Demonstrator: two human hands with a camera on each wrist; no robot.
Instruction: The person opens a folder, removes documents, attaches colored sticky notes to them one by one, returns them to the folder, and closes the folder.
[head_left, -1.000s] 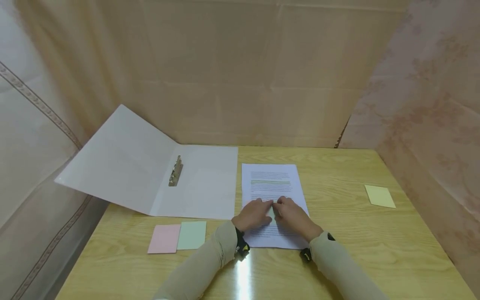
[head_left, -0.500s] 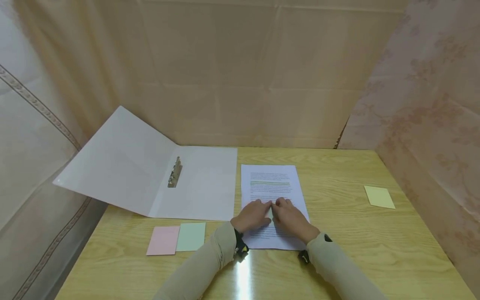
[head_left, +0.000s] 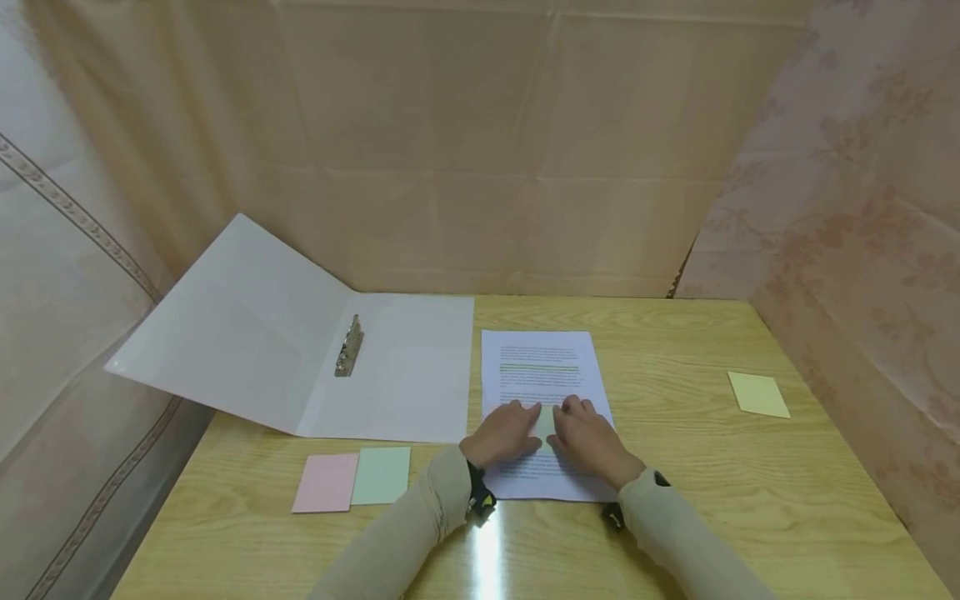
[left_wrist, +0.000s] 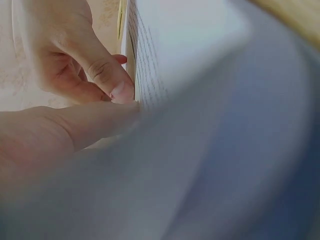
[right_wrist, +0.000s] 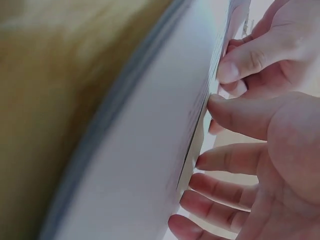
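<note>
A stack of printed paper lies on the table, with a green highlighted line across its text. On the lower part of the page sits a small pale green sticky note, partly covered by both hands. My left hand rests at the note's left side, thumb and forefinger touching it. At its right side, my right hand touches the note with its fingertips. In the right wrist view, the fingers of my right hand are spread and loosely bent against the paper. Neither hand visibly lifts anything.
An open white binder with a metal clip lies left of the paper, its cover tilted up. Pink and green sticky pads lie in front of it. A yellow sticky pad is at the right. Curtains surround the table.
My right hand has shifted slightly right, away from the left hand, so more of the green note shows between them. The left hand stays nearly in place.
</note>
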